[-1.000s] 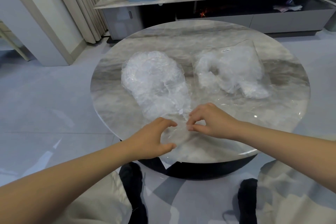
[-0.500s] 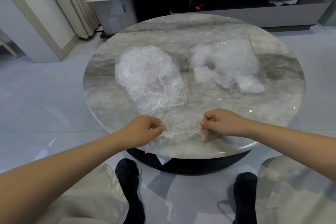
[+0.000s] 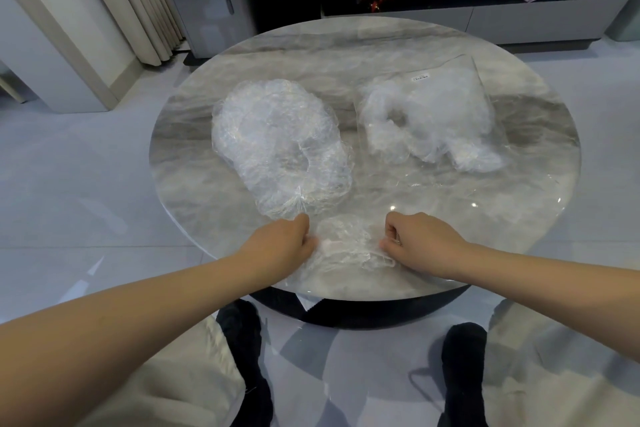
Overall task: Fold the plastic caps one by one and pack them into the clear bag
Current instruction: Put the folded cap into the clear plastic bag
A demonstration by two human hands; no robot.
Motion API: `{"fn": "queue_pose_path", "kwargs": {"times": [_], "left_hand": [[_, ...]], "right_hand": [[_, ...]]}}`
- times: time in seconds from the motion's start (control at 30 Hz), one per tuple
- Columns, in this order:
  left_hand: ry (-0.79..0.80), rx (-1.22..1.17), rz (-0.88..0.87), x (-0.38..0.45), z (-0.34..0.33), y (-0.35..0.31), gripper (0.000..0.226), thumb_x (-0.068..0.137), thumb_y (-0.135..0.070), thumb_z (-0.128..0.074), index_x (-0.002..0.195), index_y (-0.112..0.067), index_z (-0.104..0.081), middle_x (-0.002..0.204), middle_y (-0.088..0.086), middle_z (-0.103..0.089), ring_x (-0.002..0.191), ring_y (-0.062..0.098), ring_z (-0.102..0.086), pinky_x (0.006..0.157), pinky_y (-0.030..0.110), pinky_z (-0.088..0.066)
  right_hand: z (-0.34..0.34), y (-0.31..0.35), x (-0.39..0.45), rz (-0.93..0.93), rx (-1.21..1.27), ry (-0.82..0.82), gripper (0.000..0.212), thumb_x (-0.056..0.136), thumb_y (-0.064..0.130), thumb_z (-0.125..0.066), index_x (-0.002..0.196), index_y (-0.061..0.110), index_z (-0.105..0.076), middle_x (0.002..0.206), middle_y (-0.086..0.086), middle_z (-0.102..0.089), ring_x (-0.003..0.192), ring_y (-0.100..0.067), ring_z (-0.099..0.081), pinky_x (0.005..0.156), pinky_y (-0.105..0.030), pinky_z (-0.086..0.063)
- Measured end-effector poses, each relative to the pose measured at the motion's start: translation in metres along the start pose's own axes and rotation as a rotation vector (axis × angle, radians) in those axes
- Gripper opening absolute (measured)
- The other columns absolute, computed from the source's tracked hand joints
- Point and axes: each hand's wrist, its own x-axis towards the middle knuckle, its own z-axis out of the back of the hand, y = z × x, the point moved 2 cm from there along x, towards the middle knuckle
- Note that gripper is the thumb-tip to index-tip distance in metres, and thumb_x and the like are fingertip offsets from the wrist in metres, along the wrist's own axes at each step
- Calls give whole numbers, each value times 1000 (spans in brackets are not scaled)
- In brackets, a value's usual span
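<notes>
Both hands pinching thin crinkled clear plastic cap point(image 3: 346, 246): left hand point(image 3: 282, 246) fingers closed on one edge, right hand point(image 3: 420, 241) on the other; cap stretching sideways between fingers on desk point(image 3: 346, 45).

Soft even indoor light; glare spots on glossy table point(image 3: 450, 198); wide-angle bending at edges.

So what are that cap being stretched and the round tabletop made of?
The cap, held between the left hand and right hand, looks like thin clear plastic film: see-through and finely crinkled. The tabletop looks like polished grey-veined marble or a lookalike slab; it shows glossy glints.
</notes>
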Motion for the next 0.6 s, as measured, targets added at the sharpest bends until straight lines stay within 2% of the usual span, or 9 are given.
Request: {"fn": "queue_pose_path", "kwargs": {"times": [0.1, 0.17, 0.23, 0.33, 0.4, 0.43, 0.5, 0.53, 0.6], "left_hand": [[-188, 110, -68, -2, 9, -5, 27, 98, -34, -39, 110, -11, -47, 90, -1, -54, 71, 18, -52, 55, 25, -34], [-355, 182, -233, -4, 12, -12, 33, 91, -31, -40, 110, -8, -56, 100, 5, -57, 84, 25, -57, 63, 29, -43], [-427, 227, -390, -7, 9, -21, 36, 84, -29, -42, 105, -7, -63, 104, 10, -60, 90, 28, -58, 72, 36, -46], [-312, 341, -445, -13, -6, -34, 42, 82, -31, -41, 106, -8, -66, 113, 11, -62, 98, 28, -58, 83, 34, -35], [-142, 365, -363, -19, -13, -40, 54, 83, -37, -33, 116, -6, -63, 116, 13, -62, 98, 29, -59, 85, 35, -38], [-62, 358, -297, -23, -14, -43, 64, 85, -41, -25, 127, -5, -56, 123, 15, -58, 104, 31, -57, 89, 37, -40], [13, 376, -202, -25, -14, -43, 71, 91, -49, -12, 149, -10, -20, 149, 18, -29, 129, 33, -36, 104, 40, -30], [65, 360, -182, -25, -15, -41, 69, 95, -52, -13, 152, -15, -4, 156, 16, -11, 138, 33, -22, 110, 41, -22], [162, 276, -156, -23, -16, -41, 68, 98, -54, -21, 151, -27, 12, 158, 13, 11, 145, 31, 2, 116, 42, -7]], "right_hand": [[2, 0, -2, 4, 31, 4, 13, 95, 28, -48, 98, 17, -40, 67, 7, -48, 57, -8, -42, 50, -24, -29], [3, -1, -2, -22, 78, 8, 17, 93, 25, -50, 103, 15, -40, 70, 2, -54, 59, -12, -47, 54, -28, -37], [4, -3, -2, -65, 140, 23, 21, 92, 24, -53, 106, 14, -40, 75, -1, -57, 61, -15, -50, 58, -31, -42], [3, -4, -2, -125, 227, 47, 21, 89, 17, -54, 104, 13, -40, 73, -1, -55, 56, -13, -51, 51, -25, -39], [1, -3, -3, -165, 310, 85, 20, 87, 10, -51, 101, 12, -38, 67, -2, -58, 47, -12, -52, 46, -24, -41], [0, -1, -4, -184, 371, 120, 19, 86, 6, -49, 98, 13, -36, 63, -4, -60, 41, -13, -52, 44, -24, -43], [-2, 4, -7, -216, 483, 190, 21, 86, 3, -47, 93, 16, -32, 60, -7, -64, 37, -17, -54, 42, -22, -45], [-1, 6, -9, -224, 525, 218, 22, 86, 3, -47, 91, 17, -32, 61, -8, -65, 37, -19, -55, 42, -22, -45], [0, 9, -14, -190, 557, 260, 25, 86, 3, -50, 90, 20, -32, 67, -9, -67, 40, -18, -57, 45, -23, -46]]}}
